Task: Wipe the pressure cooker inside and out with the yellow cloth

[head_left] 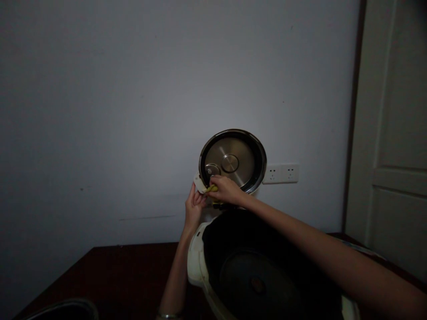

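Note:
An electric cooker (pixel 196 262) with a white rim and a dark hollow inside stands in front of me. Its round lid (pixel 245 153) is raised, the metal inner face turned toward me. My left hand (pixel 194 208) grips the white tab at the lid's lower left edge from below. In my right hand (pixel 227 189) is a small yellow-green cloth (pixel 211 189), pressed near that same edge beside the tab. Some fingertips are hidden behind the lid and the cloth. A darker round spot shows at the centre of the cooker's floor.
The cooker rests on a dark red table (pixel 133 266) against a pale wall (pixel 116 111). A white double socket (pixel 282 174) is on the wall right of the lid. A dark pot's rim (pixel 76 304) shows at lower left. A panelled door (pixel 393 133) stands at right.

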